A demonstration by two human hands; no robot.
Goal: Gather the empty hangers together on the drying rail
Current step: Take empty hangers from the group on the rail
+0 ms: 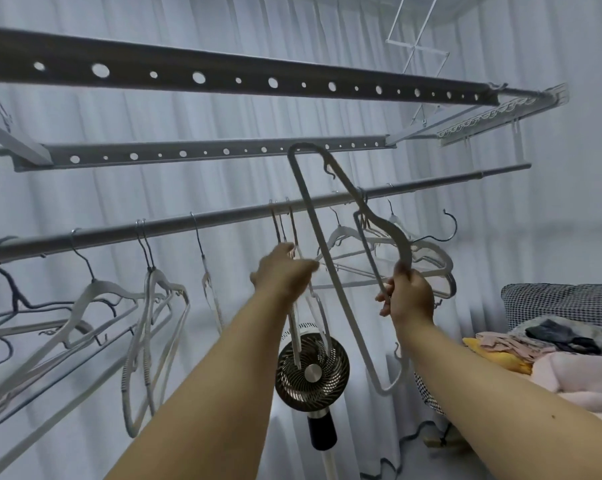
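Pale grey and slim, the loose hanger (330,265) is being held up in the right hand (408,297), whose grip is closing round its curved shoulder and lower bar, hook swinging free above the grip and short of the drying rail (223,216). The left hand (284,271) is reaching in among the hooks of the middle hangers (289,230), fingers bunched there; whether they are actually pinching one I cannot tell. Risk now: that long thin frame is crossing the right-side cluster (427,261) just behind the grip, and its open hook could snag a neighbour and drag it off the smooth round tube. Thin wire hooks slide easily, so a shove may scatter the left-side hangers (95,299) too.
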